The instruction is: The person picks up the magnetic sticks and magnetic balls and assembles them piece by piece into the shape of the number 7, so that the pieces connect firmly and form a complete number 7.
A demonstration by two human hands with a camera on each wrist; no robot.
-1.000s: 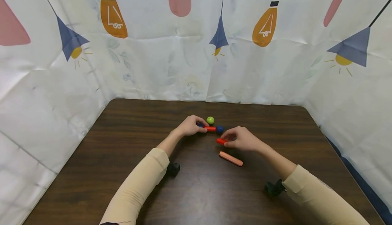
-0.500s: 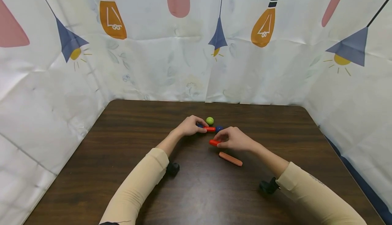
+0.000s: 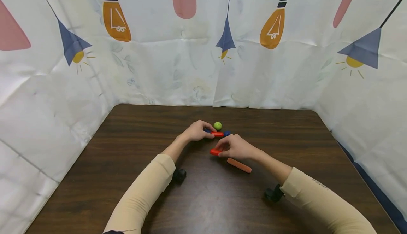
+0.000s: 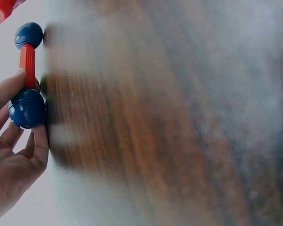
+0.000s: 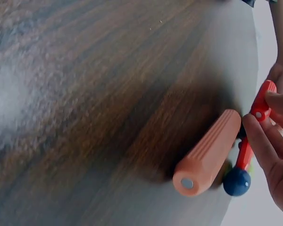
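In the bg hangs a white cloth [image 3: 178, 71], w/ printed orange bulbs [image 3: 117, 21] & blue lamps [image 3: 226, 37], & before it stands a dark brown table [image 3: 203, 205] w/ wood grain. A person in cream sleeves [image 3: 140, 191] has both hands over the far part of this table. The L hand [image 3: 198, 130] holds a red bar [image 3: 218, 134] near its L end: the thumb lies on the bar, & the other fingers are bent around the first blue ball [image 4: 27, 108], which sits at this end. At the opposite end is a second blue ball [image 3: 226, 134], so the three pcs. make one straight row. A green ball [image 3: 217, 126] is just behind the row; if they touch, one cannot tell. The R hand [image 3: 236, 147] pinches a second red bar [image 3: 214, 152] btwn thumb & fingers, nearer to the person than the row & apart from it; its end w/ a pale round spot [image 5: 259, 114] shows in the R wrist view. An orange bar [image 3: 239, 165] lies slanted on the table, near the R hand, w/ ridges along its length & a pale disc [image 5: 187, 183] in one end.
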